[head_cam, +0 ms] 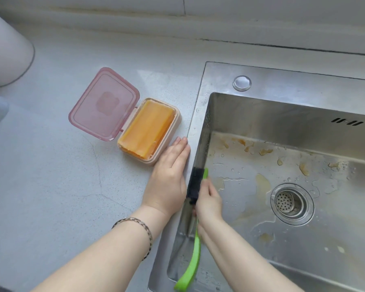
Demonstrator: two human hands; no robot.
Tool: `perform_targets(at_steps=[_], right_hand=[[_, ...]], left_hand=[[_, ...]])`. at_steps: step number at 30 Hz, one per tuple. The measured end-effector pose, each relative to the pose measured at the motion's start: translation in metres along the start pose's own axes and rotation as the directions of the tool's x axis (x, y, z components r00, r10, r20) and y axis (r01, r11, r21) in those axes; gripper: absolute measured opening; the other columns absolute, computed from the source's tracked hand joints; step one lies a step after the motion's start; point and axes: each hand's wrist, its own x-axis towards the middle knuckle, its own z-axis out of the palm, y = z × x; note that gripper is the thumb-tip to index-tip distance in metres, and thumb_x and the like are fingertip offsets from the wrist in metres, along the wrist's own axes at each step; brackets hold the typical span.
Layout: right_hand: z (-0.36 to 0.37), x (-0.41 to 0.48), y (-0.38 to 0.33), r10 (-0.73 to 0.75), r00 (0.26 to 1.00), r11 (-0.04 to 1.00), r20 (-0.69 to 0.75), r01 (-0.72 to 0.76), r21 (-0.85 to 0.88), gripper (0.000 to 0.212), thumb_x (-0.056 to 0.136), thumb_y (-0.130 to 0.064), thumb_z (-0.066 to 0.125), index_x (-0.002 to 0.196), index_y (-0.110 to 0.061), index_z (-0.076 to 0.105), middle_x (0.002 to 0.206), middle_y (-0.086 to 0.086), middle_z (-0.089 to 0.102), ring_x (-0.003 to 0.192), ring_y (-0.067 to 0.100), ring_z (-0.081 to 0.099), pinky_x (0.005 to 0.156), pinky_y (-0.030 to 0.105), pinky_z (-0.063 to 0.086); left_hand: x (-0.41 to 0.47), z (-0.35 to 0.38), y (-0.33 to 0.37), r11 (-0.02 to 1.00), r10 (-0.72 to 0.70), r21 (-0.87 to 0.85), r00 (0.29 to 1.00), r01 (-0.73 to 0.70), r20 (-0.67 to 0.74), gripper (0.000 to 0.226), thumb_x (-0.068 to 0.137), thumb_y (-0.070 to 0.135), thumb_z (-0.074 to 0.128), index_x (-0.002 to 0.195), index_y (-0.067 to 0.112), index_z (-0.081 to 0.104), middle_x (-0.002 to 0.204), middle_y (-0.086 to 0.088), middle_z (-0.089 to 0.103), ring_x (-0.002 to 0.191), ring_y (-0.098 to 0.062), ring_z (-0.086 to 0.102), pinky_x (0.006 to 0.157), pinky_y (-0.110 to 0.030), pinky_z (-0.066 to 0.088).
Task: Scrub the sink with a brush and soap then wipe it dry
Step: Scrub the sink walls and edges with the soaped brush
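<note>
A steel sink (282, 114) fills the right side, its wet floor spotted with brown-yellow stains around the drain strainer (291, 202). My right hand (209, 199) grips a green-handled brush (190, 268) and holds its dark bristle head (195, 182) against the sink's left inner wall. My left hand (167, 178) rests flat, fingers straight, on the counter beside the sink's left rim. An orange soap bar (148, 128) lies in a beige soap box (167, 148) with its pink lid (103, 104) swung open, just beyond my left fingertips.
The grey speckled counter (51, 175) stretches left of the sink. A round white object (6, 53) stands at the far left edge. A capped tap hole (242, 82) sits on the sink deck, and overflow slots (347, 122) mark the back wall. A wall runs behind.
</note>
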Motion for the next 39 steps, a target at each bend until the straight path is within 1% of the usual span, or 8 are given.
perform_targets(at_steps=[4,9,14,20,25,31,35,39], right_hand=[[0.018,0.019,-0.059,-0.28,0.959,0.954,0.03,0.274,0.125,0.038,0.1,-0.029,0.041,0.137,-0.023,0.047,0.136,-0.012,0.05,0.126,0.007,0.047,0.109,0.029,0.036],[0.0,-0.001,-0.008,-0.037,0.999,0.999,0.037,0.038,-0.008,0.039,0.098,-0.033,0.042,0.134,-0.022,0.052,0.123,-0.003,0.059,0.101,0.013,0.047,0.087,0.022,0.037],[0.02,0.036,-0.068,-0.24,0.97,0.966,0.04,0.235,0.107,0.039,0.099,-0.03,0.041,0.137,-0.02,0.047,0.138,-0.006,0.05,0.129,0.013,0.046,0.112,0.034,0.032],[-0.007,-0.045,-0.005,-0.006,0.999,0.999,0.043,0.004,0.05,0.037,0.099,-0.029,0.042,0.135,-0.024,0.049,0.136,-0.007,0.053,0.123,0.013,0.049,0.105,0.031,0.037],[0.011,-0.003,-0.052,-0.104,0.995,0.993,0.008,0.103,0.049,0.039,0.1,-0.032,0.039,0.138,-0.027,0.046,0.136,-0.01,0.052,0.115,0.002,0.047,0.096,0.016,0.033],[-0.012,-0.068,-0.009,-0.041,0.997,0.997,0.068,0.036,0.064,0.039,0.099,-0.025,0.042,0.138,-0.024,0.044,0.129,-0.021,0.046,0.113,-0.009,0.039,0.086,-0.002,0.029],[-0.003,-0.029,-0.02,-0.015,1.0,0.999,0.02,0.014,0.032,0.04,0.1,-0.027,0.04,0.139,-0.022,0.044,0.139,-0.007,0.049,0.123,0.005,0.045,0.095,0.011,0.028],[-0.018,-0.059,-0.006,0.077,0.993,0.996,0.091,-0.08,0.031,0.039,0.098,-0.026,0.045,0.137,-0.02,0.047,0.137,-0.008,0.05,0.113,-0.002,0.044,0.093,0.008,0.03]], left_hand=[[0.0,0.002,-0.004,1.0,0.026,-0.01,0.999,-0.027,-0.035,0.043,0.082,-0.001,0.035,0.12,-0.01,0.055,0.128,-0.022,0.054,0.124,-0.025,0.039,0.109,-0.031,0.027],[0.0,0.001,-0.001,1.0,0.016,-0.011,0.999,-0.017,-0.033,0.044,0.084,0.002,0.031,0.119,-0.01,0.055,0.127,-0.022,0.054,0.124,-0.023,0.039,0.11,-0.03,0.025],[0.001,0.002,-0.003,1.0,0.027,-0.011,0.999,-0.028,-0.044,0.046,0.082,0.0,0.03,0.118,-0.011,0.055,0.127,-0.023,0.054,0.124,-0.024,0.039,0.109,-0.029,0.024],[0.002,0.0,-0.001,0.999,0.033,0.02,0.999,-0.032,-0.018,0.045,0.084,0.002,0.029,0.118,-0.011,0.056,0.127,-0.023,0.054,0.124,-0.024,0.038,0.11,-0.026,0.022],[0.001,0.001,-0.001,0.999,0.028,0.017,0.999,-0.028,-0.024,0.043,0.086,0.002,0.03,0.118,-0.011,0.056,0.128,-0.023,0.053,0.124,-0.024,0.038,0.11,-0.026,0.024],[0.0,-0.001,0.0,1.0,0.006,0.013,1.0,-0.006,-0.015,0.043,0.089,0.006,0.029,0.12,-0.009,0.055,0.131,-0.02,0.051,0.126,-0.023,0.039,0.111,-0.024,0.025],[0.0,0.001,0.0,1.0,0.005,0.019,1.0,-0.005,-0.01,0.043,0.089,0.005,0.029,0.121,-0.009,0.054,0.132,-0.02,0.051,0.127,-0.023,0.039,0.111,-0.025,0.025],[0.001,0.0,-0.001,1.0,0.007,0.029,1.0,-0.006,-0.011,0.045,0.088,0.005,0.028,0.121,-0.009,0.054,0.132,-0.02,0.05,0.127,-0.022,0.038,0.112,-0.022,0.023]])
